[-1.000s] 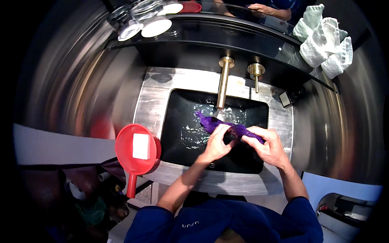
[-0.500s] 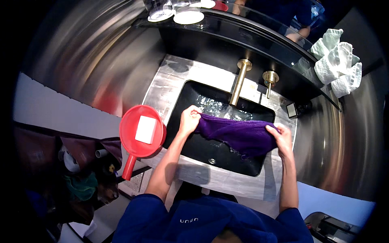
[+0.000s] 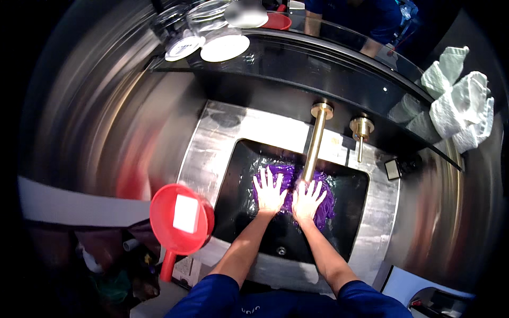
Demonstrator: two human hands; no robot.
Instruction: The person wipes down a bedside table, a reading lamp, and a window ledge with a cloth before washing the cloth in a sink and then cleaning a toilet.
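A wet purple cloth (image 3: 324, 208) lies bunched in the black sink (image 3: 229, 222), under the brass spout (image 3: 316, 143). My left hand (image 3: 270, 193) is spread flat on its left part, fingers apart. Beside it, my right hand (image 3: 307, 201) presses on the cloth with fingers stretched out, just below the spout's end. Both palms face down, and neither hand grips anything. Water glints around the cloth, mostly along its left edge.
A red long-handled dipper (image 3: 161, 217) with a white block (image 3: 186, 213) in it stands left of the sink. A brass tap handle (image 3: 361, 130) sits right of the spout. Glasses (image 3: 209, 18) and rolled white towels (image 3: 460, 108) rest on the shelf behind.
The cloth was stretched between my two hands above the sink. Now it lies down in the basin, and both hands have let go, moved together and flattened on it.
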